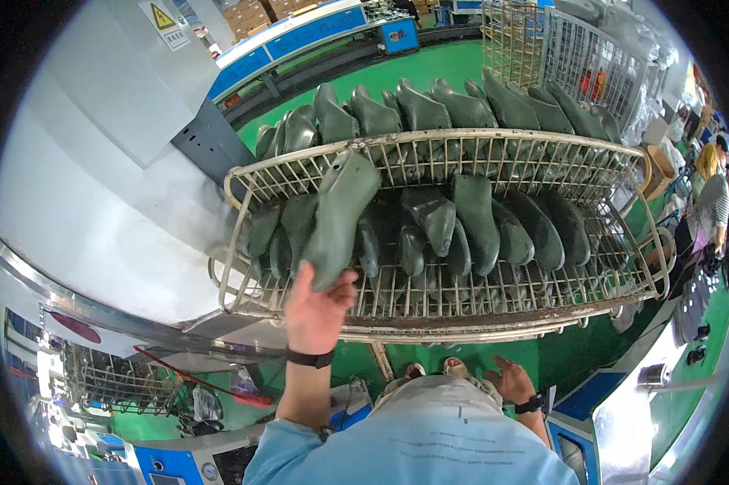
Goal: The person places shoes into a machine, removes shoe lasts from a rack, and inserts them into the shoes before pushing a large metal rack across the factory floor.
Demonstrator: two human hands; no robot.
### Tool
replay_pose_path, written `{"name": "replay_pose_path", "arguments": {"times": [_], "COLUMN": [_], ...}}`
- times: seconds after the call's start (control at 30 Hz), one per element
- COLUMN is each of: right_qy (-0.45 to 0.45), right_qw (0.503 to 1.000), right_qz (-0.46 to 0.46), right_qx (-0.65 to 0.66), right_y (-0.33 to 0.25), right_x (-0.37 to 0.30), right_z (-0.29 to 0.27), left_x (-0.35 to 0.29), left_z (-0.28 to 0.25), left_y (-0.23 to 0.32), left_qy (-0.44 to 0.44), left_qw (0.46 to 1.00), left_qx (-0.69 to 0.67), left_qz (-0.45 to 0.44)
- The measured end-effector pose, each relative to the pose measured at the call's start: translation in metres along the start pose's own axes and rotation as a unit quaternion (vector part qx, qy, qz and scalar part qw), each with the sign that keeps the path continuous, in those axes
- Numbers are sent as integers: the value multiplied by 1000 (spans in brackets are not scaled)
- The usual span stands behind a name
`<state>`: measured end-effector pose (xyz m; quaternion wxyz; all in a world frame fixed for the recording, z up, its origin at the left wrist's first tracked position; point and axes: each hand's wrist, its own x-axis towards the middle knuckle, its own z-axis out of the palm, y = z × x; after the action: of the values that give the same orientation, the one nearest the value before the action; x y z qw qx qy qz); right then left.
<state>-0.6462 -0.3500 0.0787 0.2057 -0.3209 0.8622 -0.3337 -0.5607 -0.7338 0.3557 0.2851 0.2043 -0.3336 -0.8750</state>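
My left hand [322, 303] grips a dark green shoe last [344, 206] by its lower end, thumb on one side and fingers curled on the other. The last is raised upright in front of the wire rack [478, 319], with its drilled end pointing up. Several more green lasts [476, 218] lean in a row on the rack's lower shelf. Another row of lasts [421, 109] stands along the upper, farther shelf. My right hand [511, 381] hangs beside my body, below the rack's near edge, its fingers apart and nothing in them.
A large white machine housing [98, 145] fills the left side. Behind the rack are a blue and white conveyor bench [300, 36] and a wire cage cart [595, 56]. Another person [710, 206] is at the far right. Blue machine panels [166, 465] lie near me.
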Motion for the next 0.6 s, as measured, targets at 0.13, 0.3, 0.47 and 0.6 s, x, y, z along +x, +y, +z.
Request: {"name": "replay_pose_path", "arguments": {"times": [0.13, 0.3, 0.47, 0.6], "right_qy": [-29, -34, -40, -18], "right_qw": [992, 990, 994, 995], "right_qz": [114, 132, 93, -68], "right_qx": [-38, -39, -31, -70], "right_y": [-17, -8, -45, -66], "right_x": [-1, -7, -5, 5], "right_z": [-15, -15, -47, -78], "left_x": [19, 21, 7, -12], "left_z": [5, -3, -4, 6], "left_y": [-42, -75, -67, -55], "left_qy": [-107, -53, -57, -59], "left_qw": [983, 987, 978, 966], "left_qx": [-63, 20, 115, 225], "left_qz": [-134, -149, -165, -110]}}
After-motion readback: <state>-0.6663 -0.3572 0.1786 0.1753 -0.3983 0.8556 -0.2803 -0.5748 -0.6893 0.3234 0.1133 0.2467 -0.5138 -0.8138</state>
